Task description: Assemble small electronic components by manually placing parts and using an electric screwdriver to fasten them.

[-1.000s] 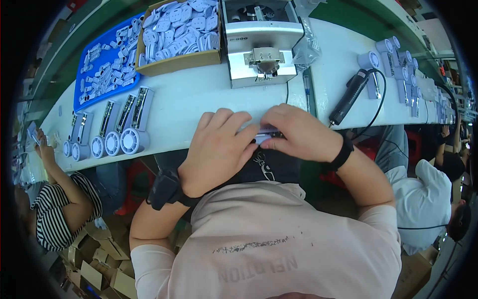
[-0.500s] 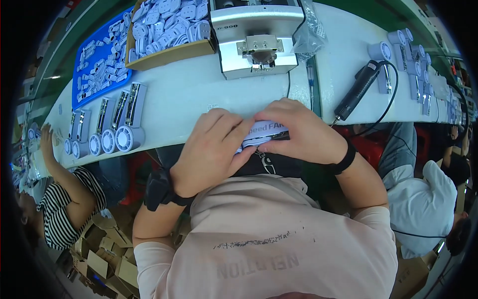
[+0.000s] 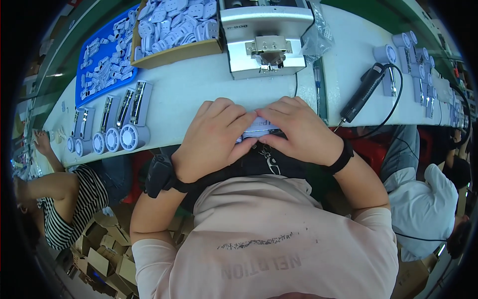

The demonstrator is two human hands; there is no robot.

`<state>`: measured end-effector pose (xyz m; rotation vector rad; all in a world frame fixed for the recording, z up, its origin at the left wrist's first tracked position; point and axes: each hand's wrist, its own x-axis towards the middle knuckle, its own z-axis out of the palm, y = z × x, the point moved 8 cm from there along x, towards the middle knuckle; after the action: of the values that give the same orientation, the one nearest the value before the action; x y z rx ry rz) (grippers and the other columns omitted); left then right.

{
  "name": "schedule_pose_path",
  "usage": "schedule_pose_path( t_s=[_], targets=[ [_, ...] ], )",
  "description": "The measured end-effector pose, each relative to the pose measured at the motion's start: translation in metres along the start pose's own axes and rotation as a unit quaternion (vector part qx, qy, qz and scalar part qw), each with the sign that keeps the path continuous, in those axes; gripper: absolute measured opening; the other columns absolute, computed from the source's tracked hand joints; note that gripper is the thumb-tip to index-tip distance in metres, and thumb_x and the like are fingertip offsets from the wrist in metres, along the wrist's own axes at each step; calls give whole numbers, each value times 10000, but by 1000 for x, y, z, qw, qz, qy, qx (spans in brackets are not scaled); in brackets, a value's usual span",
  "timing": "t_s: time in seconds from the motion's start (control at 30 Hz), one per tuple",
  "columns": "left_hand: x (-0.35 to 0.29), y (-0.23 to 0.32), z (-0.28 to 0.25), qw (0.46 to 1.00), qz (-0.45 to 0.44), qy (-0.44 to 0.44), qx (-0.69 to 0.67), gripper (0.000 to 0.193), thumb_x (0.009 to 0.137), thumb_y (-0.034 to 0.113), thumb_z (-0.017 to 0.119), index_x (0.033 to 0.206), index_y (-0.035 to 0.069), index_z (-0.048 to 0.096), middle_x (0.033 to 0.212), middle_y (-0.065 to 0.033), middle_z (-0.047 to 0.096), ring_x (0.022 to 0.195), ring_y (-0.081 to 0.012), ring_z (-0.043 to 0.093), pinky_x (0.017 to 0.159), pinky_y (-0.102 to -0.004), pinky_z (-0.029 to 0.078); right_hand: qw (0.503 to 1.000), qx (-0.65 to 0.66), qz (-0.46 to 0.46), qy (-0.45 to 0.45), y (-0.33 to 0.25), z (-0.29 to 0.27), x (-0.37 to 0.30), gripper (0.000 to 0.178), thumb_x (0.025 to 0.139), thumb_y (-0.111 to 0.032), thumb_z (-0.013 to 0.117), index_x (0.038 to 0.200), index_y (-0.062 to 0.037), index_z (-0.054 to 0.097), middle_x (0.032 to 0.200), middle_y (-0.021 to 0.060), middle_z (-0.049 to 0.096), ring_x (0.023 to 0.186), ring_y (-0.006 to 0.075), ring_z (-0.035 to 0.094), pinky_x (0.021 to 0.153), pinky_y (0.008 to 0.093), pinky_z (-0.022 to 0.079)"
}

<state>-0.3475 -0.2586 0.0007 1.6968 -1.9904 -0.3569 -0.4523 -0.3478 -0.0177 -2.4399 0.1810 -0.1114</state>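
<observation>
Between my two hands, at the near edge of the table, is a white handheld fan (image 3: 260, 127) with printed lettering on its casing. My left hand (image 3: 211, 137) is closed on its left end, thumb below and fingers above. My right hand (image 3: 307, 130) grips the right part, its thumb pressing the lower edge close to the left thumb. Fingers cover both ends, so the fan's head cannot be seen. A thin seam runs along the casing between the thumbs. To the left stand several similar fans (image 3: 133, 137) with round grilles and uncovered handles showing inner parts.
A silver machine (image 3: 269, 30) stands ahead, beside a cardboard box (image 3: 179, 56) of white parts and a blue tray (image 3: 107, 91) of small pieces. On the right lie a black corded electric screwdriver (image 3: 366, 92) and more fans (image 3: 386, 55). Co-workers sit on both sides.
My hands have drawn closer together, the right covering more of the lettering and dark strip. The view has shifted slightly. The left co-worker's arms have moved.
</observation>
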Motion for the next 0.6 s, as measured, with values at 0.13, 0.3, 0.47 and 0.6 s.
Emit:
schedule_pose_path(
  t_s=[0.13,0.3,0.47,0.6],
  targets=[
    [-3,2,2,1000,3,19,15,445,791,235,801,1184,54,698,1067,-55,644,1019,-265,576,860,-406,466,999,-10,0,31,-6,0,-2,448,819,-215,793,1212,-33,676,1116,118,686,1041,320,619,917,431,469],
    [-11,1,-2,999,-10,27,16,367,779,235,798,1092,75,696,1022,-53,639,1026,-254,587,858,-393,473,999,-34,-13,19,-15,-3,4,450,809,-188,791,1202,-10,663,1126,143,684,1053,356,615,922,441,479],
    [-18,8,5,994,-10,4,106,456,752,278,826,1136,77,684,1037,-63,650,1002,-282,611,846,-411,495,999,-24,42,-8,-19,-2,4,472,792,-124,783,1222,18,651,1156,177,681,1049,373,629,962,429,489],
    [-61,2,-51,994,-14,58,93,471,764,249,827,1183,81,694,1038,-71,672,1030,-289,628,861,-410,523,994,89,35,46,-44,-16,9,484,823,-153,803,1249,24,656,1173,174,691,1084,347,650,973,400,495]
  ],
)
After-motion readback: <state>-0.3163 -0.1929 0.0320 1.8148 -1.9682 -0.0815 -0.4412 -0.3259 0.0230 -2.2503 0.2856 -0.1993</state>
